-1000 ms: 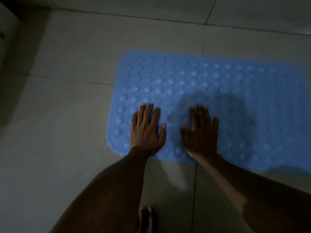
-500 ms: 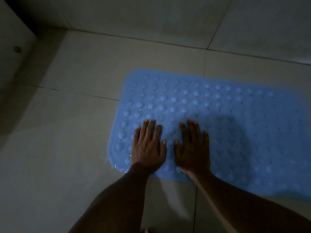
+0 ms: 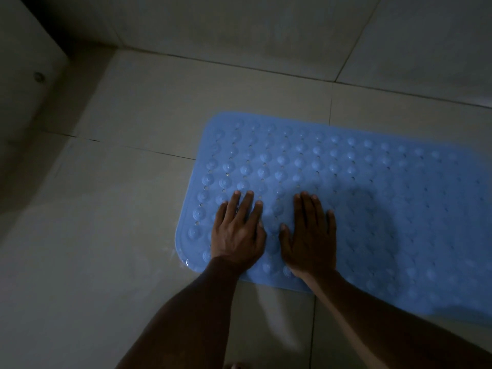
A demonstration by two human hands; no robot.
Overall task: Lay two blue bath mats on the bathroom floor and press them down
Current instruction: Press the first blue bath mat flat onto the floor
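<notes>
One blue bath mat with rows of round bumps and small holes lies flat on the pale tiled floor; it runs off the right edge of the view. My left hand presses flat on the mat near its left end, fingers straight. My right hand lies flat beside it, palm down, thumbs nearly touching. Only this single mat is in view.
A light wall or fixture edge with a small round fitting rises at the far left, dark shadow beside it. Wall tiles stand at the back. A toe shows at the bottom edge. The light is dim.
Both hands stay flat on the mat; the right hand drew closer to the left one, then spread slightly apart again. The view tilted up, so the mat sits lower in frame.
</notes>
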